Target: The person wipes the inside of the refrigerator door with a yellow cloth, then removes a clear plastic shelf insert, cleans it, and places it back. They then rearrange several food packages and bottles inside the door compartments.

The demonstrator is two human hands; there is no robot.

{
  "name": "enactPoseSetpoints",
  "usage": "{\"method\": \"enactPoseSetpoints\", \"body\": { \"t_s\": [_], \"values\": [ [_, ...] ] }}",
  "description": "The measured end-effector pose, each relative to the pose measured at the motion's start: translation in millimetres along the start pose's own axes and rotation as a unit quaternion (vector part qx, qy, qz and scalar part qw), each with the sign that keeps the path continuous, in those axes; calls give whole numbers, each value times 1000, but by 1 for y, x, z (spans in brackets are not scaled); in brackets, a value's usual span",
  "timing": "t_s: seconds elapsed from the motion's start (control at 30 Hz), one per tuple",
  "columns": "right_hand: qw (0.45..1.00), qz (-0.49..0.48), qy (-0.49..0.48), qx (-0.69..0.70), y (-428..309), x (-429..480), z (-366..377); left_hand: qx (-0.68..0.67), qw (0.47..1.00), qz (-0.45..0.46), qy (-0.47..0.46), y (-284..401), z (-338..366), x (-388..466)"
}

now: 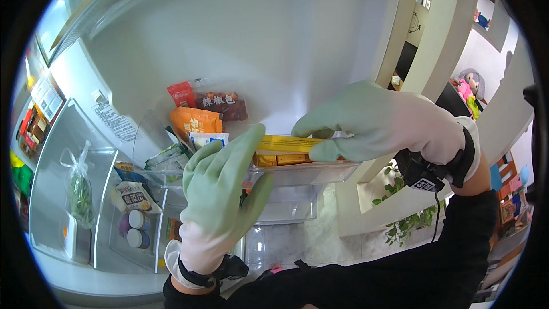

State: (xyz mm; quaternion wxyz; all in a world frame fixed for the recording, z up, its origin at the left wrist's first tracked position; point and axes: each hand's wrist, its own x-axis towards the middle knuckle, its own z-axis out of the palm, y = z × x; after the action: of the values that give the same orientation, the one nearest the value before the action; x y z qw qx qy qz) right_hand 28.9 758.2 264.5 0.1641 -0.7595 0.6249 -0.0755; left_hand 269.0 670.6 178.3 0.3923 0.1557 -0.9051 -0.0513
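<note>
My right hand [377, 122], in a pale green and white glove, pinches a yellow box [287, 143] with print along its edge, between thumb and fingers. Gold-coloured wrapped pieces [266, 160] show just beneath the yellow part. All this sits in a clear plastic door shelf [309, 174] of a refrigerator. My left hand [218, 197], gloved alike, is at the front rim of that shelf, thumb and fingers apart, its index fingertip close to the box's left end. Whether it touches the rim is hard to tell.
Left in the shelf stand a red packet [221, 105], an orange sachet [197, 121] and smaller sachets [173, 154]. A lower compartment bin [101, 206] holds bagged greens [80, 193], a white packet [135, 197] and two white-capped jars [138, 219]. A plant [399, 227] trails at right.
</note>
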Motion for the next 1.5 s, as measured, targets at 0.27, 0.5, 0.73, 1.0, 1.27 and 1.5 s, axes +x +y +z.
{"method": "enactPoseSetpoints", "body": {
  "t_s": [0.27,0.5,0.73,1.0,1.27,1.5],
  "values": [
    [998,-50,-43,-17,1,25,1,-47,995,-75,-40,9,-12,17],
    [989,-62,-127,38,5,27,-4,-51,975,-147,-159,6,-34,34],
    [980,-115,-134,95,21,35,-13,-177,954,-160,-180,-20,-22,50],
    [967,-80,-168,175,29,33,-29,-152,962,-150,-170,-26,-13,48],
    [991,-76,-113,6,4,34,-9,-128,969,-132,-162,-26,-12,47],
    [947,-126,-41,-293,3,49,-3,-139,967,-130,-168,-28,-16,49]
  ]
}}
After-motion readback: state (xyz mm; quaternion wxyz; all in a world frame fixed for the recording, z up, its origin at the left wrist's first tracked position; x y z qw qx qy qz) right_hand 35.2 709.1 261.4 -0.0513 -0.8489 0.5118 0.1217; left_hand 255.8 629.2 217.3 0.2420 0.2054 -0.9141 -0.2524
